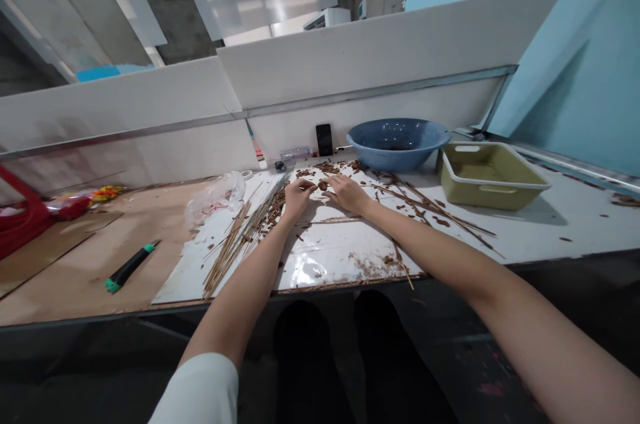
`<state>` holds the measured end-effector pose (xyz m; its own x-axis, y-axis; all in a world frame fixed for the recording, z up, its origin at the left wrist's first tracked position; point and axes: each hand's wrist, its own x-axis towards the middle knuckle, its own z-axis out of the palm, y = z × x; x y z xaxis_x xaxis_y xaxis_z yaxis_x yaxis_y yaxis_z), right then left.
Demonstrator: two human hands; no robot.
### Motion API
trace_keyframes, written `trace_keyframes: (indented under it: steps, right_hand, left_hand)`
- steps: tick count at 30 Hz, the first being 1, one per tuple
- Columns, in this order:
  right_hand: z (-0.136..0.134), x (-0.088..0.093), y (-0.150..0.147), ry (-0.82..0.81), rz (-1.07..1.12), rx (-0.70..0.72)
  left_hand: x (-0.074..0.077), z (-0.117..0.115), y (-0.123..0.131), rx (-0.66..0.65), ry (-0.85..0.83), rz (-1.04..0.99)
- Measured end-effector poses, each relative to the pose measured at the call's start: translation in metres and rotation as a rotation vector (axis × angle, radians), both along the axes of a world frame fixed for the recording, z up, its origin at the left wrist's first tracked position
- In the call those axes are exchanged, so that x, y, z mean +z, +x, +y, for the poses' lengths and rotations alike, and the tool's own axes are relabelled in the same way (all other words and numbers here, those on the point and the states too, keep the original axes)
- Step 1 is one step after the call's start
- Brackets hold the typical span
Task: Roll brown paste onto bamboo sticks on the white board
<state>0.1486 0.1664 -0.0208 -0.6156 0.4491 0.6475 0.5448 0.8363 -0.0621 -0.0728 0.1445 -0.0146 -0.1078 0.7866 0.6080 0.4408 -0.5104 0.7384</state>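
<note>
Both my hands are close together over the middle of the white board [320, 247]. My right hand [346, 193] has its fingertips closed on a small brown piece [323, 185]. Just left of it, my left hand [299, 197] is pinched, with its fingertips near that piece; what they hold is too small to make out. Brown scraps [327, 168] lie beyond and around both hands. Bundled thin sticks [227, 254] rest to the left of my left forearm, and darker sticks [434, 205] lie to the right of my right hand.
A blue basin [399, 159] and a green tub [493, 195] stand at the back right. A phone [324, 140] leans against the back panel. On the left are a plastic bag [216, 199], a black-and-green tool [130, 269] and a red frame [23, 214].
</note>
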Motion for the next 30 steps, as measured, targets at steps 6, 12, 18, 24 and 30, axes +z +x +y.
trace_keyframes:
  steps: [6,12,18,24,30]
  right_hand:
    - [0.003,-0.006,-0.005,-0.085,0.026,0.048]
    - [0.004,-0.002,-0.006,-0.122,0.037,0.104]
    - [0.003,-0.003,-0.008,-0.135,-0.003,0.059]
    - [0.000,-0.004,-0.011,-0.110,-0.056,0.012]
    - [-0.001,0.000,-0.010,-0.148,-0.065,0.013]
  left_hand:
    - [0.004,-0.006,0.005,-0.057,-0.002,0.050]
    - [0.007,-0.010,0.007,-0.005,-0.050,0.133]
    - [0.006,-0.009,0.006,-0.009,-0.062,0.149]
    - [0.007,-0.010,0.007,0.022,-0.099,0.142]
    - [0.009,-0.013,0.010,0.015,-0.099,0.148]
